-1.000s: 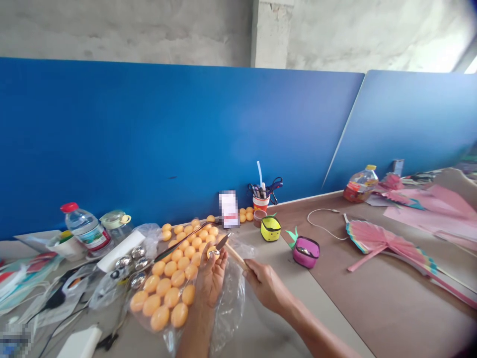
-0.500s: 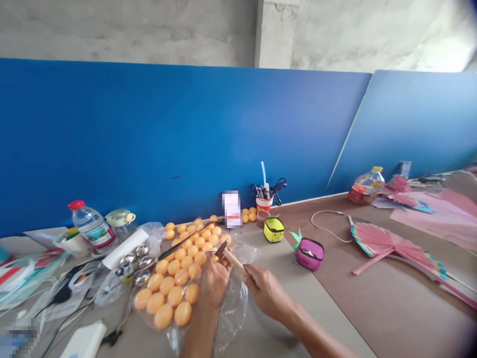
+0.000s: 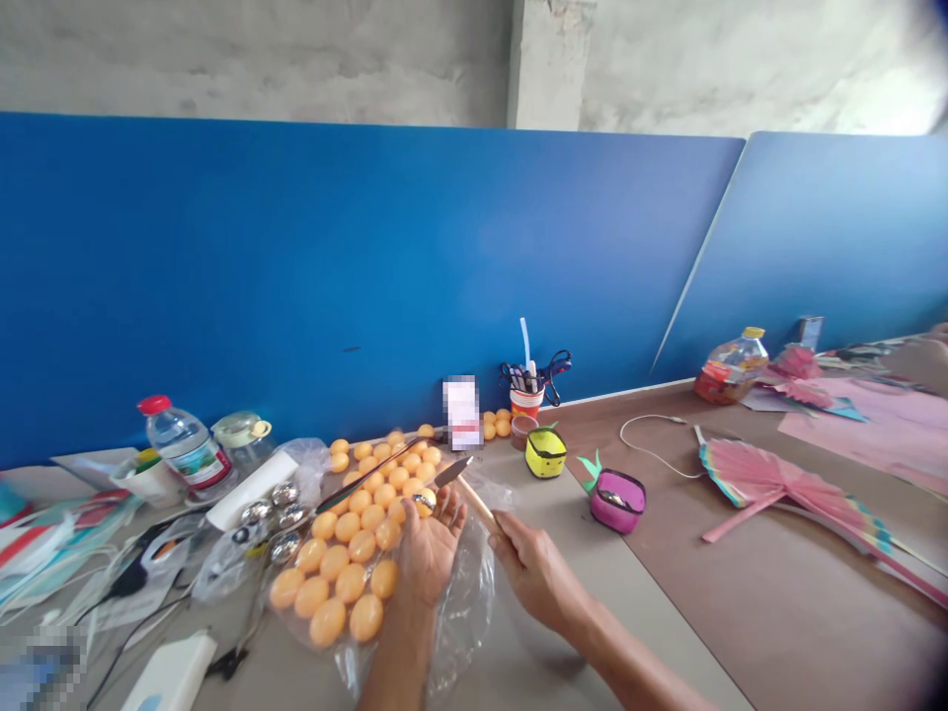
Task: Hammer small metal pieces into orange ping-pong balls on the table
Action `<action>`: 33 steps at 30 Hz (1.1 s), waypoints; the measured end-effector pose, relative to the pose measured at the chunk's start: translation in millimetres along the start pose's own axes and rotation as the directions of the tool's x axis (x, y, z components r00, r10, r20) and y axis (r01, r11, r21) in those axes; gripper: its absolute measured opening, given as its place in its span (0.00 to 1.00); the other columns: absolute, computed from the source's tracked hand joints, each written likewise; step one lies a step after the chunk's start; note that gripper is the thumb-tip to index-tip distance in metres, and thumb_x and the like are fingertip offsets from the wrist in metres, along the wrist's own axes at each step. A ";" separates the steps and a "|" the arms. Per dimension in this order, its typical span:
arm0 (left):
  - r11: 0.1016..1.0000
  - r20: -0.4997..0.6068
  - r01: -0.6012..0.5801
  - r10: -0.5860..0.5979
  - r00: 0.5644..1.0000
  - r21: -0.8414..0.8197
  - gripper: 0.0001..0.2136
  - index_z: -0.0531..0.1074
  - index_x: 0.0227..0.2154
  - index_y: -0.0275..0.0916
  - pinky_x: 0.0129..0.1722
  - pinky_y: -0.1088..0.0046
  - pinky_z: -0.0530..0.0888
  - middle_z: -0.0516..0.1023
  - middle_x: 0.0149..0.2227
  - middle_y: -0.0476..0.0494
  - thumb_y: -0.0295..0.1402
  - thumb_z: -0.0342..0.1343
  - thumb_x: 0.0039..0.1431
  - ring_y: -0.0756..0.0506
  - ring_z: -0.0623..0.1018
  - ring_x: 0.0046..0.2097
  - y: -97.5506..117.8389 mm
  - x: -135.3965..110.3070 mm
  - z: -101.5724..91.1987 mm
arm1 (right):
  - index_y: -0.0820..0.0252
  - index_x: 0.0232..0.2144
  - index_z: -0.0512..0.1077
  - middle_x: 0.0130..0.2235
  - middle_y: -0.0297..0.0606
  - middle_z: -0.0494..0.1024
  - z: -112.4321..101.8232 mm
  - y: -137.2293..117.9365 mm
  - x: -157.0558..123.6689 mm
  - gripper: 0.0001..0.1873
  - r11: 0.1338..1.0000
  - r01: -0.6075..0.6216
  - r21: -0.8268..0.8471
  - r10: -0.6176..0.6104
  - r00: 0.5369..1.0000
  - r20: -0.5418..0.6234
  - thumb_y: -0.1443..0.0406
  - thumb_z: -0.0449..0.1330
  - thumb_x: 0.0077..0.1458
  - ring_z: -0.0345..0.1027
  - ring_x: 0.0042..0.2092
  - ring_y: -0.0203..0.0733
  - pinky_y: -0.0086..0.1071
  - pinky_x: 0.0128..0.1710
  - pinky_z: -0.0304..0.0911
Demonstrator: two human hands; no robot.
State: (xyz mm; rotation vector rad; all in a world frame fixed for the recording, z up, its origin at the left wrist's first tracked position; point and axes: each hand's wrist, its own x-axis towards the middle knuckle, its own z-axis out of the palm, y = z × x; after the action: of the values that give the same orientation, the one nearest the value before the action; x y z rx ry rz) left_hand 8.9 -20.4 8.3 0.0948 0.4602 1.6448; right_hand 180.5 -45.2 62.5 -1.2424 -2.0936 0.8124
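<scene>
My left hand point(image 3: 430, 553) is turned palm up over the sheet of orange balls point(image 3: 350, 583), fingers loosely curled. A shiny metal ball point(image 3: 424, 502) shows between its thumb and fingers; part of it is hidden. My right hand point(image 3: 539, 571) grips the pale wooden handle of a small hammer point(image 3: 478, 504). The hammer's dark, wedge-ended head lies just above my left fingertips, close to the ball. Clear plastic wrap point(image 3: 466, 602) spreads beneath both wrists. Several similar metal balls point(image 3: 284, 494) sit to the left of the orange ones.
A thin dark rod point(image 3: 370, 474) lies across the orange balls. Behind stand a pen cup point(image 3: 526, 400), a yellow pouch point(image 3: 545, 452) and a purple pouch point(image 3: 618, 502). On the left are a water bottle point(image 3: 185, 449) and cables; a pink fan point(image 3: 785, 479) lies right.
The hammer's head has shifted slightly up and right, with my right hand moving a little right. My left fingers have spread somewhat, and the metal ball shows more clearly.
</scene>
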 end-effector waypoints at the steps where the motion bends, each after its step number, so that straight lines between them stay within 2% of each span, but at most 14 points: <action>1: 1.000 -0.008 -0.008 0.008 1.000 0.007 0.13 0.76 0.36 0.39 0.43 0.64 0.76 0.80 0.35 0.40 0.41 0.51 0.66 0.44 0.79 0.39 0.4 0.8 -0.4 | 0.56 0.33 0.66 0.25 0.34 0.69 0.2 0.2 0.1 0.09 1.000 -0.002 -0.012 0.002 1.000 0.015 0.63 0.47 0.60 0.60 0.26 0.38 0.28 0.28 0.51; 4: 0.999 -0.032 -0.029 0.030 0.999 0.031 0.12 0.76 0.35 0.41 0.41 0.67 0.76 0.78 0.31 0.42 0.39 0.49 0.67 0.46 0.78 0.35 2.0 1.4 0.1 | 0.57 0.31 0.65 0.25 0.34 0.68 0.2 2.2 0.8 0.08 0.999 -0.014 -0.047 0.017 0.998 0.063 0.64 0.47 0.58 0.59 0.26 0.38 0.29 0.27 0.50; 8: 0.999 -0.027 -0.033 0.033 0.999 0.024 0.13 0.74 0.32 0.41 0.44 0.64 0.76 0.78 0.32 0.45 0.41 0.50 0.66 0.46 0.78 0.35 2.6 -1.3 2.9 | 0.57 0.30 0.64 0.24 0.32 0.67 -4.2 4.1 1.9 0.09 1.000 -0.011 0.003 0.011 1.000 0.010 0.63 0.47 0.60 0.56 0.25 0.37 0.28 0.27 0.49; 11: 0.999 -0.016 -0.043 0.043 0.999 0.014 0.09 0.75 0.37 0.41 0.45 0.64 0.76 0.77 0.32 0.47 0.39 0.54 0.64 0.47 0.77 0.36 1.7 -3.4 5.3 | 0.57 0.29 0.63 0.24 0.31 0.65 -7.0 3.8 2.4 0.08 1.000 -0.002 0.029 0.002 1.000 -0.005 0.63 0.47 0.59 0.55 0.25 0.36 0.28 0.27 0.49; 15: 0.999 -0.021 -0.045 0.045 0.999 0.002 0.10 0.75 0.43 0.45 0.43 0.65 0.76 0.77 0.33 0.47 0.39 0.55 0.63 0.47 0.77 0.37 2.6 -6.3 9.0 | 0.56 0.28 0.62 0.23 0.30 0.63 -6.0 3.8 2.5 0.08 0.998 -0.006 0.066 0.005 1.000 0.017 0.63 0.48 0.58 0.56 0.25 0.35 0.27 0.26 0.49; 18: 1.000 -0.019 0.009 -0.009 1.000 -0.006 0.11 0.76 0.39 0.41 0.45 0.62 0.76 0.77 0.34 0.43 0.40 0.52 0.64 0.45 0.78 0.39 4.6 -8.0 11.2 | 0.57 0.28 0.63 0.23 0.29 0.64 -5.2 5.5 2.6 0.08 0.997 -0.012 0.072 0.011 1.000 0.004 0.63 0.49 0.59 0.56 0.24 0.35 0.27 0.26 0.49; 22: 0.998 -0.050 0.059 -0.059 0.997 -0.004 0.10 0.75 0.35 0.37 0.47 0.61 0.76 0.78 0.36 0.39 0.34 0.50 0.65 0.44 0.79 0.41 4.4 -7.1 9.8 | 0.57 0.29 0.65 0.23 0.30 0.65 -6.5 7.5 3.2 0.09 0.998 -0.001 0.064 0.002 1.000 -0.023 0.63 0.49 0.59 0.57 0.25 0.35 0.27 0.26 0.50; 26: 0.998 -0.067 0.055 -0.055 0.996 -0.003 0.07 0.74 0.36 0.38 0.46 0.63 0.77 0.78 0.38 0.40 0.33 0.52 0.64 0.45 0.80 0.41 1.2 -4.8 6.2 | 0.57 0.32 0.66 0.25 0.32 0.69 -4.2 5.6 2.0 0.09 1.000 0.011 0.027 -0.010 1.000 -0.019 0.63 0.48 0.61 0.59 0.26 0.36 0.27 0.27 0.51; 30: 0.999 -0.023 0.014 -0.013 1.000 0.035 0.07 0.75 0.39 0.40 0.43 0.66 0.77 0.78 0.36 0.43 0.32 0.52 0.64 0.45 0.80 0.40 -0.2 -4.0 5.0 | 0.57 0.33 0.67 0.26 0.35 0.72 1.5 3.5 -0.2 0.08 0.995 0.001 -0.095 0.005 0.998 0.065 0.66 0.49 0.60 0.63 0.27 0.38 0.28 0.28 0.50; 33: 1.000 -0.027 0.012 -0.012 1.000 0.025 0.07 0.75 0.38 0.40 0.43 0.68 0.77 0.78 0.35 0.42 0.32 0.52 0.64 0.45 0.80 0.39 -0.1 -3.0 4.7 | 0.57 0.34 0.68 0.28 0.37 0.74 2.1 3.2 -1.0 0.09 0.994 0.023 -0.103 -0.016 0.997 0.072 0.65 0.48 0.60 0.64 0.28 0.39 0.28 0.29 0.51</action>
State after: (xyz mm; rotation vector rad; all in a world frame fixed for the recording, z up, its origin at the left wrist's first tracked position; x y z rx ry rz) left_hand 11.0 -22.2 13.2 0.0888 0.5017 1.6304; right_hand 181.2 -45.3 58.6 -1.2612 -2.2267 0.7580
